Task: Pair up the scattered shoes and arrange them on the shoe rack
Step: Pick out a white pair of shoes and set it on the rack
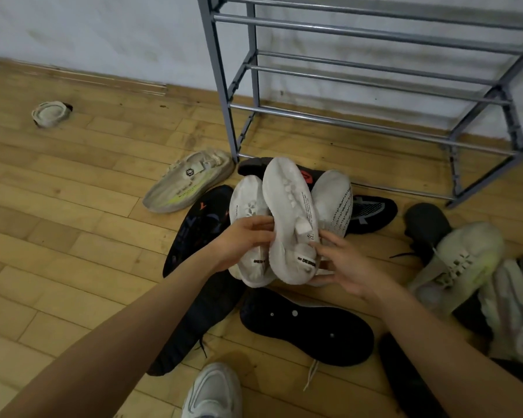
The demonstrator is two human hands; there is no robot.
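The grey shoe rack point(375, 86) is standing far right against the wall point(103, 25), with every shoe lying on or being held over the wooden floor point(73, 236) before it. The left hand point(245, 236) is curling its fingers round the left white shoe point(246, 203). The right hand point(341, 263), fingers spread, is holding the middle white shoe point(287, 200) at its heel between thumb and fingertips. A third white shoe point(334, 200) is leaning just right. Black shoes point(308, 327) are overlapping beneath, too tangled for counting. Four beige shoes point(187, 185) are lying around, two left and two right, the right ones blurring.
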